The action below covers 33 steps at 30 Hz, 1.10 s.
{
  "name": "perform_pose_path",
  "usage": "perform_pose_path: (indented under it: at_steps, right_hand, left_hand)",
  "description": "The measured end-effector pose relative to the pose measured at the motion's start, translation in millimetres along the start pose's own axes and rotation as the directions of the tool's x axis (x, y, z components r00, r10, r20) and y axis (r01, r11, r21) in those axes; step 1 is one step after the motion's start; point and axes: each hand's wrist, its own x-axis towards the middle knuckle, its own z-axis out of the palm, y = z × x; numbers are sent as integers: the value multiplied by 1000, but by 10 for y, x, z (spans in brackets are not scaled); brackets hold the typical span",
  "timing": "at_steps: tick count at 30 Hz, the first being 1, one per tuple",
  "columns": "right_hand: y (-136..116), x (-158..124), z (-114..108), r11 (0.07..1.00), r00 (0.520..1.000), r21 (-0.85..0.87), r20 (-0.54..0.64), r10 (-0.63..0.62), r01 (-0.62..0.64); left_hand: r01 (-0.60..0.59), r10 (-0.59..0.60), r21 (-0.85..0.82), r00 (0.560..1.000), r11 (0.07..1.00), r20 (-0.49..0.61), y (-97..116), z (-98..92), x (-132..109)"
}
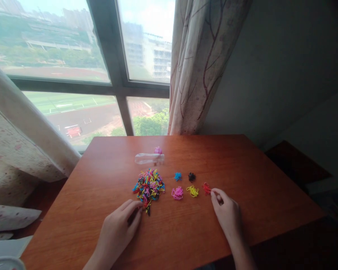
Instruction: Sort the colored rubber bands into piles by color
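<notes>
A mixed heap of small coloured rubber bands point(150, 185) lies on the wooden table, with a few straying from its near edge. My left hand point(118, 224) is at the heap's lower left, thumb and fingers pinched together; whatever is between the tips is too small to make out. Off to the right, my right hand point(227, 210) pinches at a little cluster of red rubber bands point(206, 188). Between the hands are separate piles: pink bands point(177, 193), yellow bands point(192, 191), blue bands point(177, 176) and black bands point(192, 176).
Behind the heap, a clear plastic bottle point(148, 159) lies on its side, beside a pink-purple cap-like item point(158, 150). The brown table point(225, 157) reaches back to a window point(121, 86) with curtains point(195, 67) on both sides.
</notes>
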Motion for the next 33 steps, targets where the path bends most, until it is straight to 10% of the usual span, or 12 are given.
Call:
perform_pose_path:
  at_steps: [9, 19, 33]
  right_hand:
    - [-296, -125, 26, 991, 992, 115, -114, -59, 72]
    - [-1070, -547, 423, 885, 912, 327, 129, -389, 331]
    - [-1147, -612, 482, 891, 886, 318, 229, -404, 324]
  left_hand:
    - [-5, 5, 7, 1000, 1000, -13, -23, 30, -2]
    - [-88, 94, 104, 994, 991, -51, 95, -8, -12]
    - [-56, 61, 225, 998, 973, -17, 270, 89, -70]
